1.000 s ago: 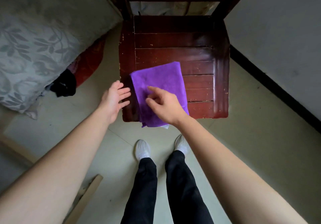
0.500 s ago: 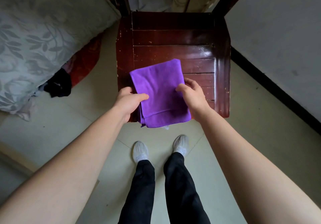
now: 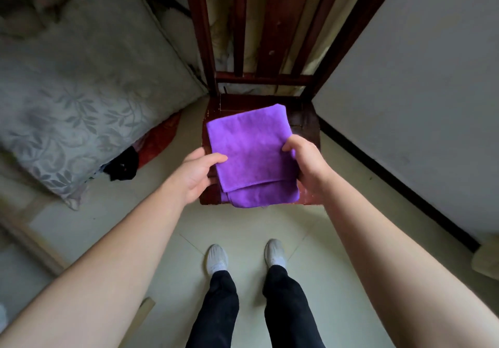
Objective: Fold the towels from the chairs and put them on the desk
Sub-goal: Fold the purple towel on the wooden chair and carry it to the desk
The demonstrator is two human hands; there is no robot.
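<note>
A folded purple towel [image 3: 252,153] is held flat above the dark red wooden chair [image 3: 307,123], hiding most of its seat. My left hand [image 3: 198,175] grips the towel's left edge, thumb on top. My right hand [image 3: 305,161] grips its right edge the same way. The near end shows two stacked layers with a stitched hem. The desk is not in view.
A bed with a grey leaf-patterned cover [image 3: 75,110] lies to the left, with red and black cloth [image 3: 145,153] on the floor beside it. A white wall with a dark skirting [image 3: 405,191] runs along the right. My feet [image 3: 244,256] stand on pale tiles in front of the chair.
Both hands went from smoothing the towel on the seat to gripping its two sides and lifting it off the chair. The view has tilted up, showing the chair back.
</note>
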